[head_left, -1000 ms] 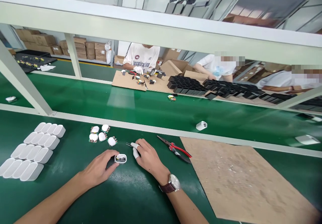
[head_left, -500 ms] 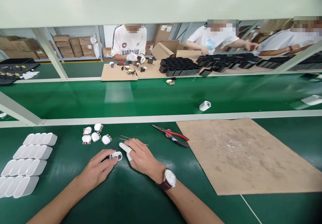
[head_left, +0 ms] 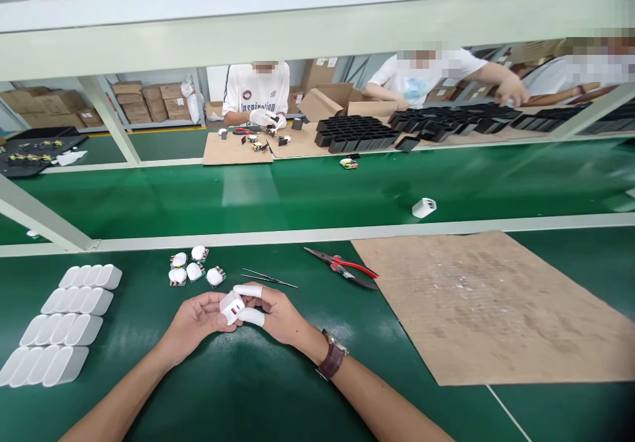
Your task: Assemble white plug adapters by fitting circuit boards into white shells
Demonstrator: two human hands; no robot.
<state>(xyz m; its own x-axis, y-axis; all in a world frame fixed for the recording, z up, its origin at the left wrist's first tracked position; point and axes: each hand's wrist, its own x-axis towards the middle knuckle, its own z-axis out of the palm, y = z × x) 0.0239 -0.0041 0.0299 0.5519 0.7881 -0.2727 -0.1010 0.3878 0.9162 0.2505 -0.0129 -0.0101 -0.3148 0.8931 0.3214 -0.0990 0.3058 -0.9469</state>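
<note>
A small white USB charger with dark and red port slots on its face is held between my two hands. My left hand grips it from the left, fingers closed about its side. My right hand, with white finger cots on thumb and index finger, pinches its right side. Just beyond the hands lie tweezers on the green bench. Several white-topped circuit assemblies are grouped behind my left hand. Red-handled long-nose pliers rest farther right.
Rows of white casings stand at the left. A stained cardboard sheet covers the right of the bench. Behind a pale rail, a green belt carries a white casing. Several people work across it beside black trays.
The charger has turned, so its port face now shows instead of its open end. My right hand has closed onto it from beside it. The camera view has shifted slightly.
</note>
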